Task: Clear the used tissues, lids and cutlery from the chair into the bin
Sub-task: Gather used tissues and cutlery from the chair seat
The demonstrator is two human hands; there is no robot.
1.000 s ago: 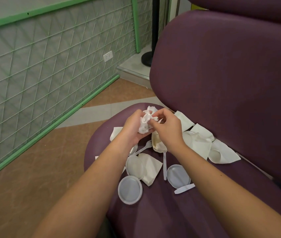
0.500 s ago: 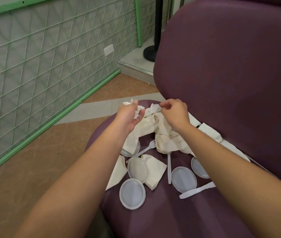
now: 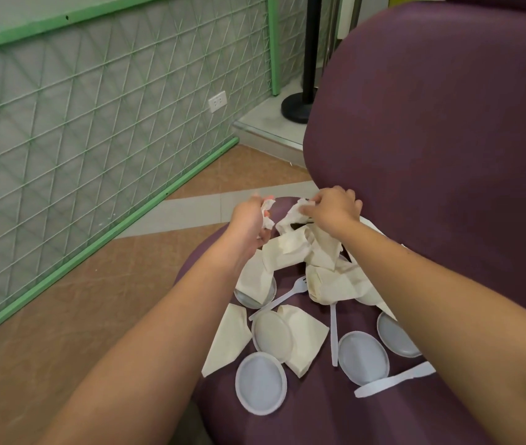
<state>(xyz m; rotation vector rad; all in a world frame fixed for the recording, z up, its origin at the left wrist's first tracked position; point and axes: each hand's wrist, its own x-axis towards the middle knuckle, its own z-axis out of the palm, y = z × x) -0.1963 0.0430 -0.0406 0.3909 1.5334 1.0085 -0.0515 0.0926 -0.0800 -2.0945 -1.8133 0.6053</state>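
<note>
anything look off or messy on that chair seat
Yes: the purple chair has litter across its seat, with round plastic lids, a white fork and crumpled tissues. The left hand and right hand each grip a tissue. No bin shows.

Bright, even indoor light, soft shadows only; no harsh glare, faint sheen on the plastic lids (image 3: 261, 383); wide-angle bending toward the edges, forearms stretched; slightly soft overall

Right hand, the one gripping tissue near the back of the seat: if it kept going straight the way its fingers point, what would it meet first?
The right hand points leftward, toward the left hand. It would likely meet the crumpled tissue that hand holds first, though depth is hard to judge from this single view.
</note>
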